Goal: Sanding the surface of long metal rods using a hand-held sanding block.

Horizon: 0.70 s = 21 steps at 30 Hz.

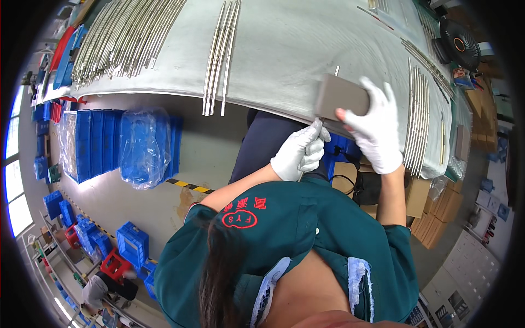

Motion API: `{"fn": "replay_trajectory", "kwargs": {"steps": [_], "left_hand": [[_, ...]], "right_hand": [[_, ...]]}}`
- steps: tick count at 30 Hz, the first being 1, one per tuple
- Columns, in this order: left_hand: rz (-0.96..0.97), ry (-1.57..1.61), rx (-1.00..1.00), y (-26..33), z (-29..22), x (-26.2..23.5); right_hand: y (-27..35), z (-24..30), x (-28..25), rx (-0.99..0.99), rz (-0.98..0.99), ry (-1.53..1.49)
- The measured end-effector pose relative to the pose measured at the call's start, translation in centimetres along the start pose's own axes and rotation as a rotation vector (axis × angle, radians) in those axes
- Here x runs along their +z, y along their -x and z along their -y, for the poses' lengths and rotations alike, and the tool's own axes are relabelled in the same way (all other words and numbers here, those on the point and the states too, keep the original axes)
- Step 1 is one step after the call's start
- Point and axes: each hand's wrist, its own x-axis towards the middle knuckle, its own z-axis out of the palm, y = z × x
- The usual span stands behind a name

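My left hand [299, 151], in a white glove, is closed in a pinch around a thin metal rod [337, 70] at the table's near edge. Only short bits of that rod show, beyond the block and below my left hand. A grey-brown rectangular block [343, 97], perhaps a sanding block, lies over the rod's middle and hides it. My right hand [378, 130], also gloved, grips the block's right side, with its thumb on the near face and a bare-looking thumb tip. The block and the right fingers are slightly blurred.
On the pale table [284, 49] lie a large row of metal rods [126, 38] at far left, several rods [220, 60] left of centre, and more rods [417, 115] at right. A black fan [459, 44] stands far right. Blue crates [98, 143] are on the floor left.
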Motion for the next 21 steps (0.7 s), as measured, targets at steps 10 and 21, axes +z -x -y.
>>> {"fn": "replay_trajectory", "kwargs": {"steps": [10, 21], "left_hand": [[0.103, 0.037, -0.008, -0.1, 0.2, -1.1], [0.055, 0.083, -0.034, 1.1, 0.1, -2.0]], "right_hand": [[3.4, -2.2, -2.0, 0.278, -0.034, -0.038], [3.1, -1.8, -1.0, 0.324, -0.019, 0.058]]}}
